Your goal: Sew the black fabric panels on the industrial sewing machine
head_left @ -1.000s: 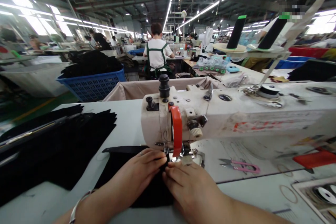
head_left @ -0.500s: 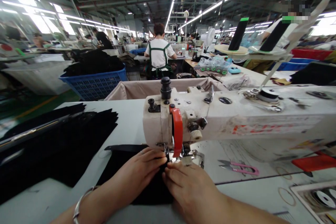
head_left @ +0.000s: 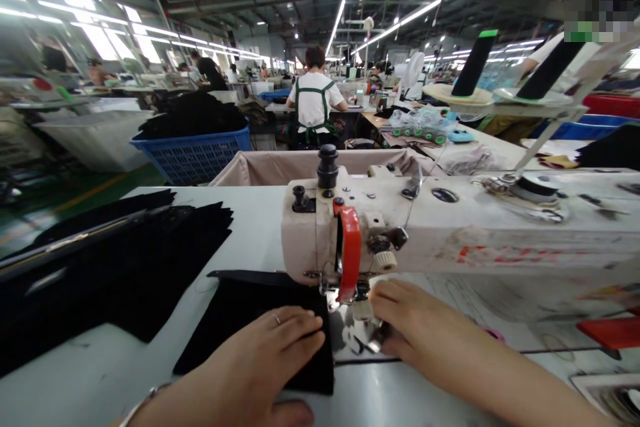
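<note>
A: Where is the left hand (head_left: 265, 353)?

B: It lies flat, fingers spread wide, on the black cloth piece (head_left: 260, 327). It grips nothing. It just presses down, most likely so the cloth does not slide.

A: And where is that cloth?

B: On the white table (head_left: 240, 227), near the person, just left of the needle part of the sewing machine (head_left: 450, 233). Its right edge sits right beside the metal foot.

A: What about the right hand (head_left: 407, 317)?

B: It is on the right side of the needle part, under the red guard (head_left: 349, 253). Its fingers curl in by the little metal bits there. I cannot tell if it holds anything or only touches.

A: What is on the far left?

B: A big stack of black pieces (head_left: 115, 267), well apart from the hands. It looks close enough to reach.

A: And far away?

B: A blue basket (head_left: 193, 153) full of dark cloth, and a person in a green apron (head_left: 315, 100) with their back to us. Two dark thread cones (head_left: 475, 63) stand above the machine, likely to feed it thread.
</note>
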Available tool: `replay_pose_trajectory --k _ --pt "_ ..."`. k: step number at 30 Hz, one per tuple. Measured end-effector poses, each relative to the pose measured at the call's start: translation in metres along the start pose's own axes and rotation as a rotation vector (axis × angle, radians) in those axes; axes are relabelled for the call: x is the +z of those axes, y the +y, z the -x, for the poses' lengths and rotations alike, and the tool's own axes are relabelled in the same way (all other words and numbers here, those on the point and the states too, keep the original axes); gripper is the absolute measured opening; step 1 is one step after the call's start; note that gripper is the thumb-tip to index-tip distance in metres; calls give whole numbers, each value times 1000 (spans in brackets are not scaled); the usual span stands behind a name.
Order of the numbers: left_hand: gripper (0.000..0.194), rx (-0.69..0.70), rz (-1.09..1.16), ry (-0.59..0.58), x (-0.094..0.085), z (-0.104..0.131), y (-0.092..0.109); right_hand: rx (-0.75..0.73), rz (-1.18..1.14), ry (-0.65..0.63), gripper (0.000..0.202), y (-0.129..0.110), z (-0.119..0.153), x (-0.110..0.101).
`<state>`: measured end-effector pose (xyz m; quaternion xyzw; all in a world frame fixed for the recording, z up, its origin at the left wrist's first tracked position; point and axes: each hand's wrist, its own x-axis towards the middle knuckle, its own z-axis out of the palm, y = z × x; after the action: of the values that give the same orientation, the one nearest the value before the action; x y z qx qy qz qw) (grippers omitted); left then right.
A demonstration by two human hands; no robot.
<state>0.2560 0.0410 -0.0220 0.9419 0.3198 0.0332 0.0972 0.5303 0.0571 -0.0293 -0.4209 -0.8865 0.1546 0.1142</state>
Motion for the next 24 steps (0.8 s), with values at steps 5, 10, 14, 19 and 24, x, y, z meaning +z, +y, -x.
replay_pose_trajectory --k 5,10,14,19,24 --pt "47 49 -99 144 9 4 9 -36 83 319 7 -1 -15 37" --pt "60 -54 60 223 20 4 7 -385 -51 289 11 -25 -5 40" --pt "61 -70 184 184 18 4 2 -428 -78 194 12 -32 -3 42" --pt "57 -112 224 175 16 4 3 -287 -115 160 11 -30 -2 43" --pt "63 -149 164 98 21 5 7 -381 -76 148 17 -27 -3 46"
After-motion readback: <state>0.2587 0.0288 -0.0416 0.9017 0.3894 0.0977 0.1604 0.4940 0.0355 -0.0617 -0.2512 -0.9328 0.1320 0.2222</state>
